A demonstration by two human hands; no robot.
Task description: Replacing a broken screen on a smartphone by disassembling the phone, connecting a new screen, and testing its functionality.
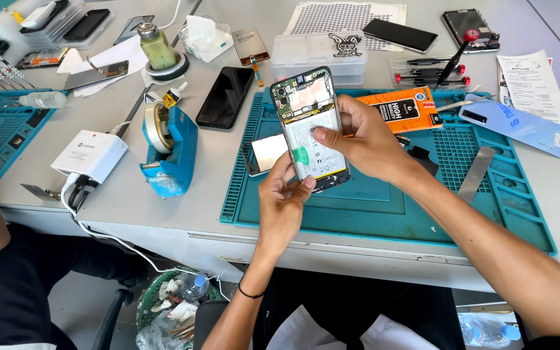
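I hold an opened phone [310, 126] upright above the teal work mat [384, 201], its back cover off, with the circuit board at the top and the white battery below it facing me. My left hand [281, 202] grips the lower end of the phone from beneath, thumb pressed against the bottom edge near a green tab on the battery. My right hand [365, 139] clamps the phone's right side, thumb laid across the battery face and fingers wrapped behind. Both hands are closed on the same device, close together.

Behind the phone, a small rectangular part [267, 153] lies flat on the mat. An orange-and-black package [408, 110] lies on the mat just beyond my right hand. A flat metal strip [476, 174] rests toward the mat's right side.

Left of the mat, a black phone [225, 97] lies face up on the table, near a blue tape dispenser [171, 149]. A white charger box [90, 155] with cables sits further left. A green liquid bottle [159, 48] stands behind it.
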